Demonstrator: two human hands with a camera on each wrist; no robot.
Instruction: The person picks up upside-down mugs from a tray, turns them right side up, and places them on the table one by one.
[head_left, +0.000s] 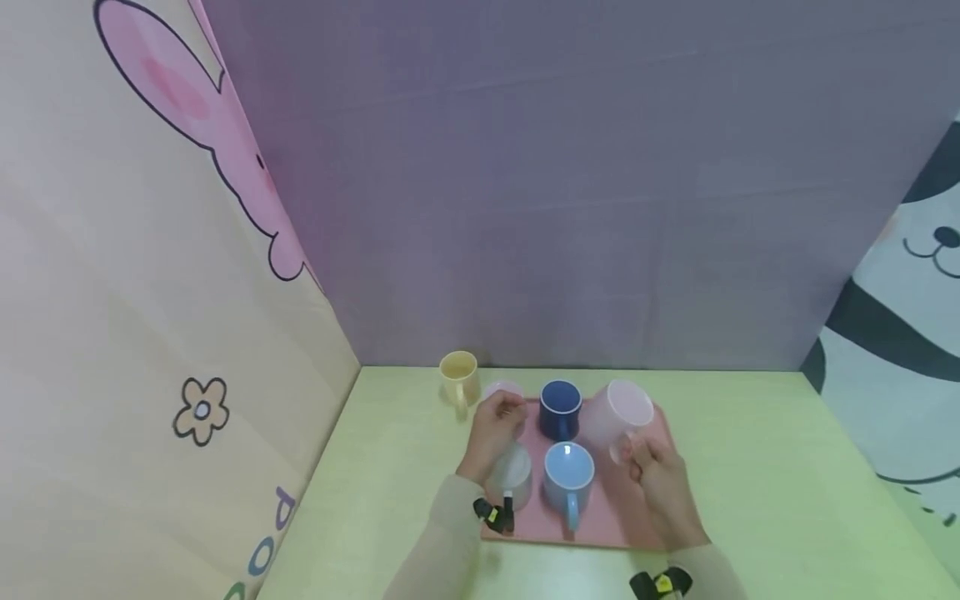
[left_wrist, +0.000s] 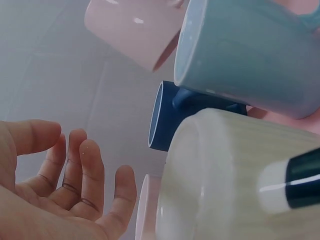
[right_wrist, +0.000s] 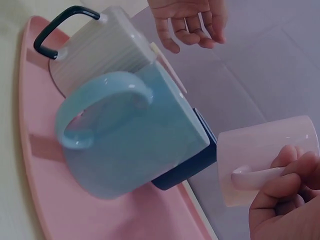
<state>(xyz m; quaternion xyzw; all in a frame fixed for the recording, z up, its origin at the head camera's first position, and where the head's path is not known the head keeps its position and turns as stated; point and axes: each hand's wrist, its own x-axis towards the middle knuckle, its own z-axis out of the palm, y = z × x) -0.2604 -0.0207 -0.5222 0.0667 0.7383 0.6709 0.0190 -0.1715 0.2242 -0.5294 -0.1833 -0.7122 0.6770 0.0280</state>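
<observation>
Leftmost, a glossy pale-yellow mug (head_left: 459, 377) stands on the light green tabletop (head_left: 765, 492), just off the pink tray (head_left: 600, 525). Our left hand (head_left: 495, 429) hovers over the tray's left side, fingers relaxed and loosely curved, holding nothing, above a ribbed white mug with a black handle (head_left: 513, 479). A small pink cup (head_left: 504, 389) sits just behind it. Centre: light-blue mug (head_left: 568, 477), smooth glaze, with a navy mug (head_left: 560, 408) behind. Our right hand (head_left: 660, 483) pinches the handle of a pale-pink mug (head_left: 618, 415), which is tilted and lifted at the tray's right.
</observation>
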